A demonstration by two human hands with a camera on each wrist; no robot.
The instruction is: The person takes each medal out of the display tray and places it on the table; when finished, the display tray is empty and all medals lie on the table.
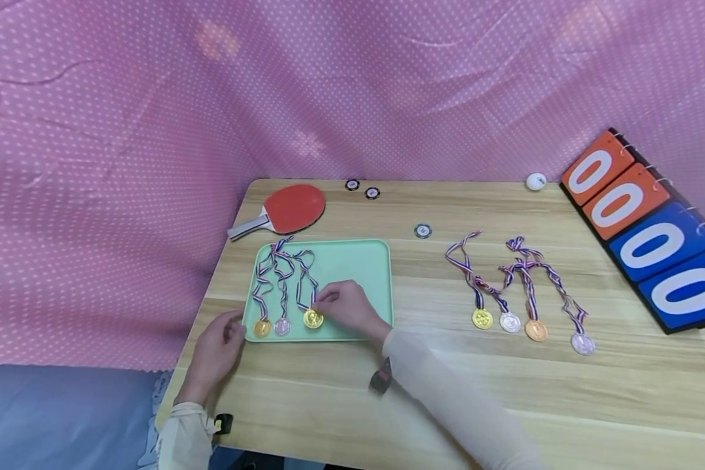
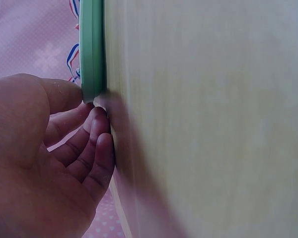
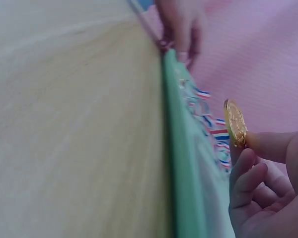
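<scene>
A mint green tray (image 1: pixel 352 274) lies on the wooden table (image 1: pixel 446 391) and holds three ribboned medals. My right hand (image 1: pixel 324 307) pinches the gold medal (image 1: pixel 313 318) near the tray's front rim. In the right wrist view that gold medal (image 3: pixel 236 122) stands on edge above the tray (image 3: pixel 181 163), held at my right hand's (image 3: pixel 248 148) fingertips. A bronze medal (image 1: pixel 262 328) and a silver medal (image 1: pixel 282 326) lie to its left. My left hand (image 1: pixel 237 329) rests against the tray's front left corner, its loosely curled fingers (image 2: pixel 100 124) touching the rim (image 2: pixel 92 49).
Several more medals lie in a row at the right, from a gold one (image 1: pixel 482 318) to a silver one (image 1: pixel 583 343). A red paddle (image 1: pixel 288 209), three chips (image 1: pixel 422 230), a white ball (image 1: pixel 536 181) and a flip scoreboard (image 1: pixel 646 235) lie beyond. Pink dotted cloth (image 1: pixel 153 130) hangs behind.
</scene>
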